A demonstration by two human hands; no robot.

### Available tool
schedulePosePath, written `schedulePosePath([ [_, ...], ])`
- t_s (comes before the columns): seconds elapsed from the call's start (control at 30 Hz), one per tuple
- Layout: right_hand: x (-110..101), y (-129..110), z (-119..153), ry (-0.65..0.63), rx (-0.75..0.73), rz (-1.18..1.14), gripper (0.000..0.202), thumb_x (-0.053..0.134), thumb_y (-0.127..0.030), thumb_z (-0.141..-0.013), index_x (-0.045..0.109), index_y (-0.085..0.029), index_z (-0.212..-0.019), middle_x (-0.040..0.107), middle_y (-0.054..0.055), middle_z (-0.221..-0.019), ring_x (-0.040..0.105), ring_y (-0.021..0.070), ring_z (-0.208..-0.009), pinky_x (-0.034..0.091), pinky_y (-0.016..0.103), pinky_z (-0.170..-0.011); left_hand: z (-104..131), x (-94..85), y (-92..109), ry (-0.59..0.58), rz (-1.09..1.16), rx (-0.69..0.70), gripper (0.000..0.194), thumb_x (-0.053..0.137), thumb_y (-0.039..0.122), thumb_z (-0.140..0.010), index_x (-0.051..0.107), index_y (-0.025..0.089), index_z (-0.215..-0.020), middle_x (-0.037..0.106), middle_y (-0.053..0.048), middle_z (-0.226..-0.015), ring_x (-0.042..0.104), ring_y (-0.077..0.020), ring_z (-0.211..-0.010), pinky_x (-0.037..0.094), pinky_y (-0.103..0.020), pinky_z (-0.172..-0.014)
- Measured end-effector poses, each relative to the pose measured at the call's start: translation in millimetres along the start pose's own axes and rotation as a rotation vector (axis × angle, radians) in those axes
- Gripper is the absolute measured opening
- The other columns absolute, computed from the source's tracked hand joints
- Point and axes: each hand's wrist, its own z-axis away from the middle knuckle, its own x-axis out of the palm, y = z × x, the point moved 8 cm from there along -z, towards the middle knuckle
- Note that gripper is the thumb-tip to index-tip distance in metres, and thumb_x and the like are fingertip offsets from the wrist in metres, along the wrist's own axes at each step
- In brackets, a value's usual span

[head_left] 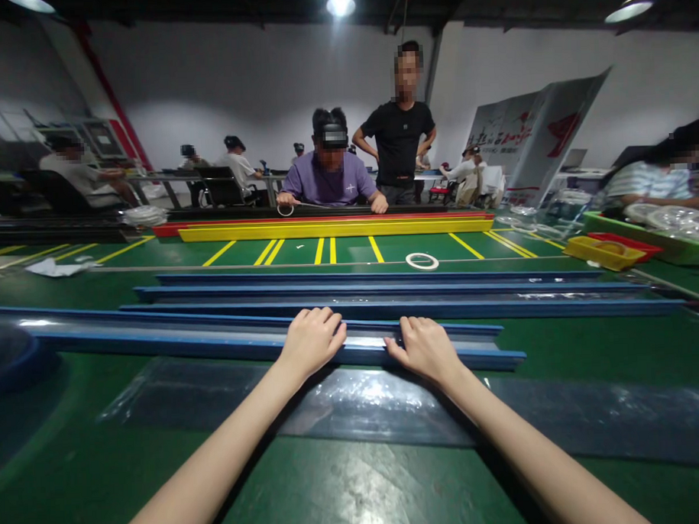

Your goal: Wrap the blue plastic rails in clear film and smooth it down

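Note:
A long blue plastic channel [214,337] with raised edges lies across the green table in front of me. My left hand [312,341] is closed on it, fingers curled over the far edge and thumb pointing inward. Farther right along the same channel, my right hand [426,347] grips it in a similar way, near its right end. The fingertips of both hands are partly hidden. Just beyond lie several more blue channels [586,306], roughly parallel. Under my forearms, a clear plastic sleeve [377,406] is spread flat on the table.
Beyond the channels are a white ring [422,261], yellow tape lines, and yellow channels [337,229]. To the right sit a yellow tray [601,253] and a green bin [686,239]. A person in purple [329,179] works opposite; another stands behind.

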Motion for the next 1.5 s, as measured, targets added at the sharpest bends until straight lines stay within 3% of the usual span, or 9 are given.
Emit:
schedulePosePath([
  [0.2, 0, -36, -18, -0.007, 0.026, -0.053, 0.044, 0.027, -0.045, -0.084, 0.055, -0.012, -0.079, 0.06, 0.012, -0.074, 0.054, 0.0213, -0.07, 0.028, 0.03, -0.062, 7, 15.4, -6, -0.004, -0.02, -0.038, 0.031, 0.034, 0.031, -0.086, 0.058, 0.015, -0.096, 0.061, -0.006, -0.083, 0.054, -0.0192, -0.08, 0.037, -0.032, -0.073],
  [0.43, -3, -36, -19, -0.014, -0.021, -0.145, 0.044, 0.023, -0.044, -0.087, 0.056, -0.015, -0.085, 0.06, 0.008, -0.08, 0.053, 0.019, -0.077, 0.029, 0.029, -0.067, 7, 16.0, -13, 0.007, -0.041, -0.072, 0.03, 0.034, 0.028, -0.084, 0.059, 0.015, -0.092, 0.061, -0.007, -0.078, 0.054, -0.0195, -0.079, 0.038, -0.032, -0.073],
  [0.6, -3, -12, -8, -0.026, -0.047, -0.115, 0.044, 0.022, -0.043, -0.087, 0.056, -0.016, -0.096, 0.061, 0.007, -0.082, 0.053, 0.0174, -0.079, 0.029, 0.028, -0.067, 7, 14.6, -14, 0.009, -0.026, -0.081, 0.03, 0.034, 0.029, -0.083, 0.06, 0.016, -0.091, 0.061, -0.007, -0.079, 0.055, -0.0195, -0.078, 0.038, -0.032, -0.072],
  [0.83, 3, 57, 21, -0.04, 0.07, 0.036, 0.044, 0.025, -0.043, -0.087, 0.06, -0.017, -0.082, 0.061, 0.007, -0.076, 0.052, 0.0175, -0.075, 0.027, 0.028, -0.065, 8, 16.2, -14, -0.006, -0.025, -0.084, 0.032, 0.033, 0.029, -0.084, 0.06, 0.015, -0.094, 0.062, -0.008, -0.082, 0.055, -0.0202, -0.079, 0.038, -0.033, -0.072],
  [0.93, 3, 67, 29, 0.018, 0.04, 0.052, 0.043, 0.026, -0.039, -0.087, 0.061, -0.015, -0.084, 0.062, 0.007, -0.078, 0.053, 0.0175, -0.076, 0.027, 0.029, -0.067, 9, 15.4, -14, 0.014, -0.013, -0.098, 0.031, 0.034, 0.029, -0.084, 0.06, 0.015, -0.095, 0.062, -0.008, -0.083, 0.055, -0.0203, -0.079, 0.039, -0.033, -0.073],
  [1.27, 4, 62, 22, 0.076, 0.041, 0.032, 0.039, 0.029, -0.031, -0.085, 0.061, -0.015, -0.069, 0.062, 0.006, -0.062, 0.055, 0.0153, -0.06, 0.027, 0.028, -0.061, 20, 7.1, -6, 0.199, 0.073, -0.086, 0.03, 0.036, 0.022, -0.083, 0.06, 0.016, -0.1, 0.064, -0.008, -0.098, 0.057, -0.02, -0.093, 0.038, -0.037, -0.084],
  [1.5, -1, 24, 1, 0.087, 0.021, -0.008, 0.04, 0.028, -0.035, -0.084, 0.057, -0.015, -0.065, 0.062, 0.008, -0.061, 0.054, 0.0165, -0.059, 0.026, 0.029, -0.061, 19, 7.0, 4, 0.199, 0.062, -0.004, 0.031, 0.038, 0.025, -0.083, 0.06, 0.018, -0.103, 0.062, -0.009, -0.105, 0.055, -0.0218, -0.098, 0.037, -0.04, -0.086],
])
